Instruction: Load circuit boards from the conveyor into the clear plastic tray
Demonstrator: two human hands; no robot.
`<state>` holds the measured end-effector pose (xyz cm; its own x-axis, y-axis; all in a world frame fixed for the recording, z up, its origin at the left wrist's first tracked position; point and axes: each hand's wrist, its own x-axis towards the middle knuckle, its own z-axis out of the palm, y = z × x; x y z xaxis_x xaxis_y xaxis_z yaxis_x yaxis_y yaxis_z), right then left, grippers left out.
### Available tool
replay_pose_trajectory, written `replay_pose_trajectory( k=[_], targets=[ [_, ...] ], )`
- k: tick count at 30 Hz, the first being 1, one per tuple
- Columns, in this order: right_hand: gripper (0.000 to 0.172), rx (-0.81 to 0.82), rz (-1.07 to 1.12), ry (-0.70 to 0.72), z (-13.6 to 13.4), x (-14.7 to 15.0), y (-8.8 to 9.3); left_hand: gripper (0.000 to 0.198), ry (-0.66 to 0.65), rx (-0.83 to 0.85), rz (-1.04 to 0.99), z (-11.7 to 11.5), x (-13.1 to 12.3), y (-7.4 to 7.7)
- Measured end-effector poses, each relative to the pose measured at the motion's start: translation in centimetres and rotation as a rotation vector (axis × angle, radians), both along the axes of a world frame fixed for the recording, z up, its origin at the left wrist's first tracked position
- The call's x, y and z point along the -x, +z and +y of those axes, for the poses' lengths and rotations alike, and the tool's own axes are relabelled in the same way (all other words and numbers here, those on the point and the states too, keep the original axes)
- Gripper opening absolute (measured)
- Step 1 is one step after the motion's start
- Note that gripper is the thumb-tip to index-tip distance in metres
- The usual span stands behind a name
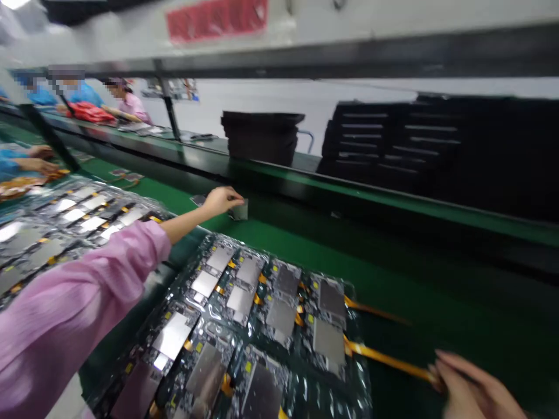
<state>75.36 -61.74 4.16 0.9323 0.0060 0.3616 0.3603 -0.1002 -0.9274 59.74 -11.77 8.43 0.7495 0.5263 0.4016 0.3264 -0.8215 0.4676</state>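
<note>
My left hand (222, 201), in a pink sleeve, stretches over the far side of the green bench. Its fingers pinch a small, greyish square piece (240, 210), blurred, perhaps a circuit board. At the lower right, my right hand (476, 387) is closed at the end of an orange flex cable (393, 362). That cable runs from a circuit board (328, 343) at the right edge of a clear plastic tray (360, 378). Several boards with silver metal shields sit in the tray's pockets. A second orange flex cable (375, 309) sticks out above the first.
Left of my arm lies another tray of boards (87, 212). A co-worker's hands (39, 163) are at the far left, with more people behind. Stacked black trays (393, 139) stand on the ledge beyond the green belt (301, 241). A shelf beam (349, 52) crosses overhead.
</note>
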Motion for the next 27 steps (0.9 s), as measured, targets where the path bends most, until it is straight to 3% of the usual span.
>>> replay_pose_trajectory(
  k=[2,6,9,11,14,17,22,27],
  targets=[
    [0.026,-0.084,0.049,-0.015,-0.4,0.3,-0.3,0.027,0.020,-0.077,0.035,-1.8,0.5,0.9],
    [0.028,-0.042,0.057,-0.005,-0.6,0.4,-1.2,0.040,-0.080,-0.009,0.057,-6.7,1.1,3.1],
    [0.024,-0.025,0.022,0.027,-0.7,0.7,-1.5,0.033,-0.247,0.288,-0.008,-13.7,2.4,4.8],
    [0.019,-0.039,-0.017,0.059,-0.7,1.0,-1.5,0.024,-0.439,0.493,0.114,-19.5,3.6,5.2],
    [0.014,-0.062,-0.042,0.093,-0.7,1.3,-1.4,0.016,-0.739,0.746,0.414,-27.2,5.3,4.0],
    [0.013,-0.072,-0.041,0.105,-0.6,1.3,-1.3,0.013,-0.874,0.889,0.570,-31.8,6.1,1.6],
    [0.016,-0.094,-0.045,0.125,-0.3,1.4,-1.3,0.012,-0.926,0.788,0.499,-34.2,6.3,-1.8],
    [0.018,-0.110,-0.038,0.142,-0.3,1.5,-1.3,0.021,-0.979,0.675,0.453,-35.5,6.8,-3.2]
  ],
)
